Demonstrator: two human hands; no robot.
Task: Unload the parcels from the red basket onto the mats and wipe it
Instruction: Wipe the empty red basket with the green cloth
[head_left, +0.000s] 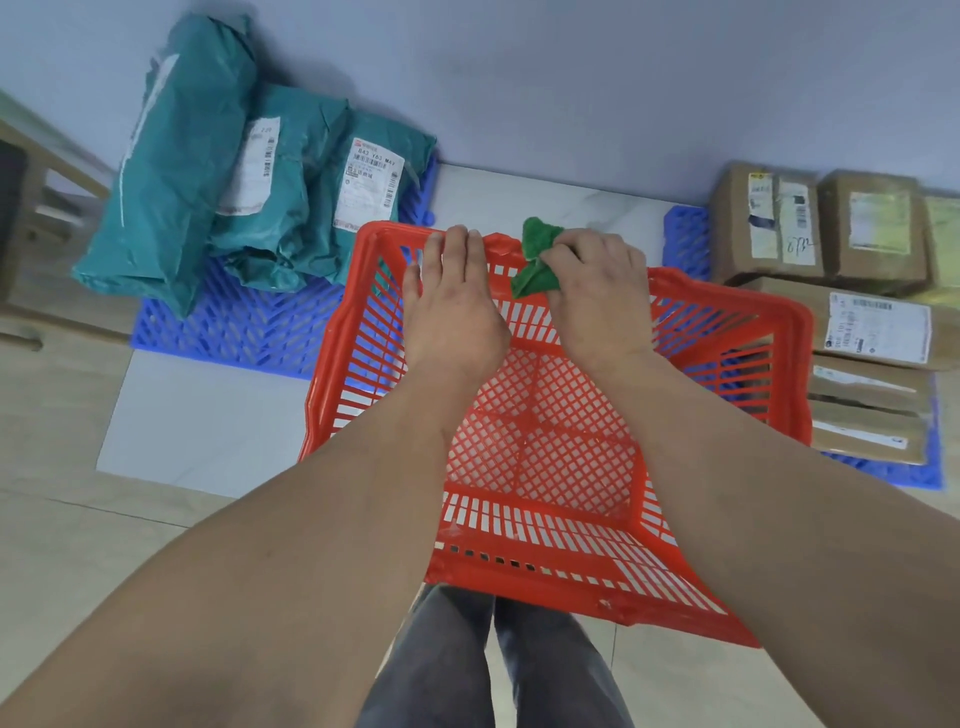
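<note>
The red basket (540, 447) sits on the floor in front of me, tilted, with nothing inside it. My left hand (449, 306) grips its far rim, fingers curled over the edge. My right hand (597, 291) pinches a crumpled green cloth (535, 260) against the same far rim, just right of my left hand. Teal bag parcels (218, 171) lie piled on the blue mat (234, 327) at the left. Brown cardboard box parcels (831, 260) are stacked on the blue mat (685, 244) at the right.
A grey wall runs along the back. Wooden furniture (31, 208) stands at the far left edge. The floor is pale tile, with a lighter tile (208, 415) left of the basket. My legs in grey trousers (493, 665) are under the basket's near edge.
</note>
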